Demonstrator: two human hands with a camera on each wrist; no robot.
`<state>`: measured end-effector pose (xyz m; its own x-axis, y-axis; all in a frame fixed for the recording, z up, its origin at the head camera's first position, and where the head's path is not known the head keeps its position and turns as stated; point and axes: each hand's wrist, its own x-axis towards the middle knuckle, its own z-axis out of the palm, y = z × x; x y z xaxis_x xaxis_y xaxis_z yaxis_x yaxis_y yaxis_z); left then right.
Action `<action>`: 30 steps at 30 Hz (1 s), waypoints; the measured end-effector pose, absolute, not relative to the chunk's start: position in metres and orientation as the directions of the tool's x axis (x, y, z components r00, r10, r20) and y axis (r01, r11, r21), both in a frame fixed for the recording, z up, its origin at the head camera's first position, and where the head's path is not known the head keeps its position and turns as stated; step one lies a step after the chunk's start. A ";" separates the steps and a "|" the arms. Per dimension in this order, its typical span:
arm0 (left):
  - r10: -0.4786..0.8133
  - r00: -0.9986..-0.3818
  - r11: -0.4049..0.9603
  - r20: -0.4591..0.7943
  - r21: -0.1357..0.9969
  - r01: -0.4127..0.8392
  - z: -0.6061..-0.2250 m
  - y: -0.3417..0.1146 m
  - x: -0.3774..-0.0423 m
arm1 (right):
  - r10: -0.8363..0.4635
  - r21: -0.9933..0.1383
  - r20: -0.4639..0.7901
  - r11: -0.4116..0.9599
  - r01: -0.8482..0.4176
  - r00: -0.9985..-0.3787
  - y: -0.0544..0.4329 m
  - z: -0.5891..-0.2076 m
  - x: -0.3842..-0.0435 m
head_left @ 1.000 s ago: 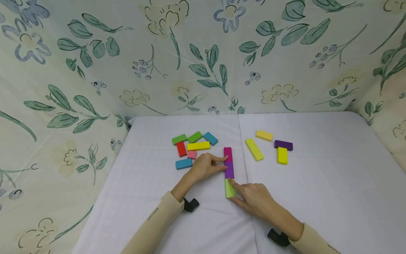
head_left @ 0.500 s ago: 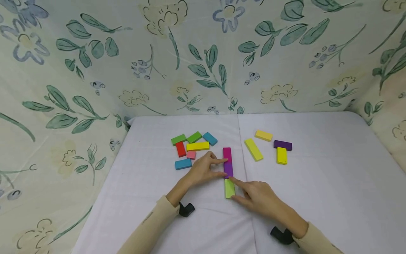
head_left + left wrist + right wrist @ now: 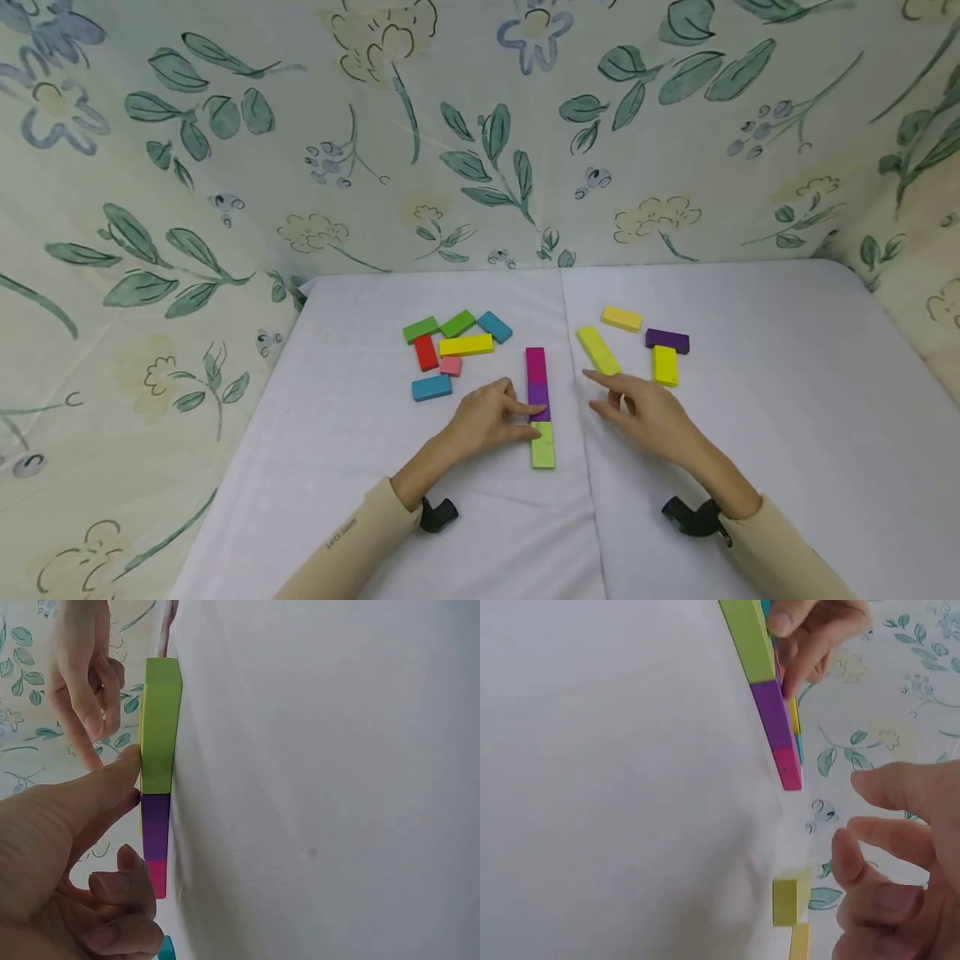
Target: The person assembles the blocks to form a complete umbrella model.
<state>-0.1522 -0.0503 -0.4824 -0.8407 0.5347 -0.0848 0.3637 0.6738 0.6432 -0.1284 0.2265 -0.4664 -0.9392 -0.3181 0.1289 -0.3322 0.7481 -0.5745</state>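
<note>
A magenta block (image 3: 536,365), a purple block (image 3: 538,395) and a lime-green block (image 3: 543,452) lie end to end in a straight row on the white cloth. My left hand (image 3: 483,421) rests its index fingertip on the purple block and its thumb tip on the lime-green one; the left wrist view shows both extended along the row's side. To the right of the row, my right hand (image 3: 652,415) holds nothing, its thumb and index finger apart. Its index fingertip is just below a greenish-yellow block (image 3: 596,347), with no contact plainly visible.
Left of the row lie two green blocks (image 3: 458,323), a red block (image 3: 426,352), a yellow block (image 3: 467,345), a small pink block (image 3: 451,367) and two blue blocks (image 3: 432,388). At right are a pale yellow block (image 3: 622,318), a dark purple block (image 3: 667,341) and a bright yellow block (image 3: 664,367).
My right hand has left the lime-green block and moved up and right towards the greenish-yellow block. My left fingertips have slid down the row from the magenta and purple blocks to the purple and lime-green ones.
</note>
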 end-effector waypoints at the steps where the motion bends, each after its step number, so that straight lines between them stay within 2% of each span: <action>1: 0.534 -0.841 0.676 -0.085 0.640 0.365 -0.482 -0.050 -0.152 | -0.292 -0.553 0.162 0.764 -0.332 -0.943 0.230 -0.466 -0.134; 4: 0.542 -0.836 0.679 -0.085 0.631 0.376 -0.483 -0.051 -0.153 | -0.211 -0.500 0.224 0.813 -0.298 -0.951 0.237 -0.468 -0.149; 6: 0.547 -0.833 0.680 -0.085 0.626 0.383 -0.484 -0.052 -0.153 | -0.171 -0.503 0.213 0.825 -0.258 -0.962 0.238 -0.470 -0.158; 14: 0.558 -0.825 0.645 -0.091 0.673 0.362 -0.487 -0.056 -0.154 | -0.079 -0.665 0.037 0.742 -0.084 -0.996 0.233 -0.489 -0.181; 22: 0.557 -0.825 0.629 -0.097 0.698 0.342 -0.487 -0.058 -0.155 | -0.057 -0.676 0.088 0.730 -0.101 -0.995 0.232 -0.492 -0.183; 30: 0.558 -0.825 0.625 -0.095 0.702 0.341 -0.490 -0.058 -0.155 | -0.092 -0.668 0.134 0.727 -0.159 -0.987 0.239 -0.493 -0.185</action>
<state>-0.1551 -0.0578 -0.4898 -0.8245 0.5577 -0.0953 0.3414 0.6247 0.7023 -0.1851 0.2392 -0.4931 -0.9867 -0.0920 0.1343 -0.1587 0.7275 -0.6675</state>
